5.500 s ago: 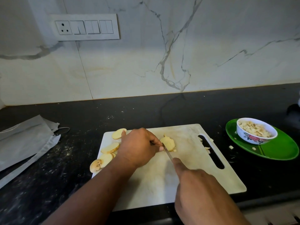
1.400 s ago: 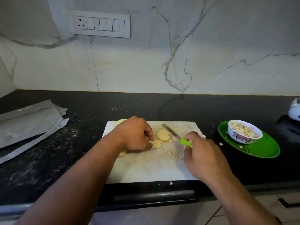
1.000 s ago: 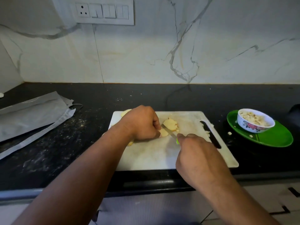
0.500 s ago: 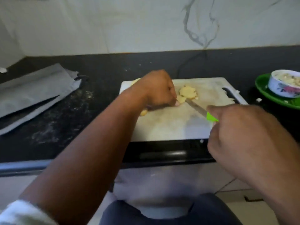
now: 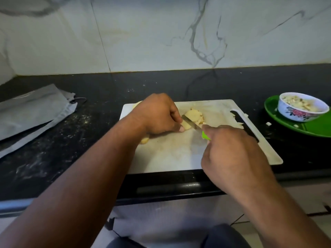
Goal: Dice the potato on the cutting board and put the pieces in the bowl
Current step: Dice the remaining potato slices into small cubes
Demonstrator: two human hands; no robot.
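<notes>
**Blade across the slices, left hand pinning them**

While the left hand (image 5: 157,114) curls over a short stack of potato slices (image 5: 194,116) near the middle of the white cutting board (image 5: 170,154), its fingertips press the near-left edge of the stack down. The right hand (image 5: 231,147) is clamped round the green handle of a small knife (image 5: 190,123), whose blade runs from that hand up and leftward to meet the slices right beside the left fingertips. The stack sits just beyond the blade, closer to the left hand than to the right. Its long axis is hard to read under the blur, so the cut looks set crosswise, though I cannot be sure. More potato pieces (image 5: 144,140) peek out under the left wrist at the board's left edge, and a few scraps lie by the board's handle slot.

Well to the right of the board, a flowered bowl (image 5: 302,111) already holding diced potato stands on a green plate (image 5: 315,127). By my reading the dicing is partway done, with the right hand better placed to carry pieces over.

Beneath the board is a black speckled countertop (image 5: 53,140), dusted with pale flecks. Left of the board lies a folded grey cloth bag (image 5: 34,111). Behind the board rises a white marble-patterned wall (image 5: 161,33).
</notes>
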